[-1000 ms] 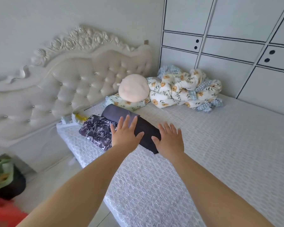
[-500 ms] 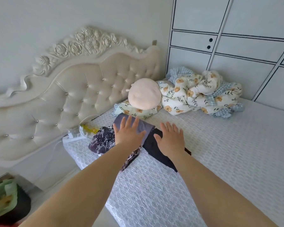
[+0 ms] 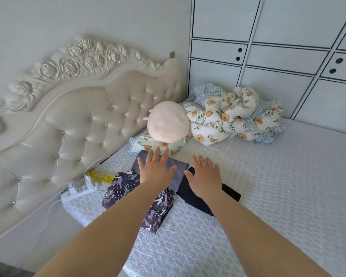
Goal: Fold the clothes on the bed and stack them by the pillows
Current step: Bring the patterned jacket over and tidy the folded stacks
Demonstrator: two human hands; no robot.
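Observation:
A small pile of folded clothes lies near the head of the bed: a grey folded garment (image 3: 179,169) on top, a purple patterned garment (image 3: 126,186) under it to the left, and a dark navy garment (image 3: 196,198) to the right. My left hand (image 3: 155,169) lies flat, fingers spread, on the grey garment. My right hand (image 3: 205,177) lies flat on the navy one. Just beyond the pile are a flat floral pillow (image 3: 144,143) and a round peach cushion (image 3: 168,123).
A crumpled floral quilt (image 3: 234,116) is heaped at the far corner by the white wardrobe (image 3: 268,56). A tufted headboard (image 3: 78,124) runs along the left. A power strip (image 3: 78,188) and a yellow packet (image 3: 100,175) lie at the mattress (image 3: 268,186) edge.
The view has shifted closer to the pile. Both hands stay flat on the clothes, and the navy garment now sticks out further to the right from under the grey one.

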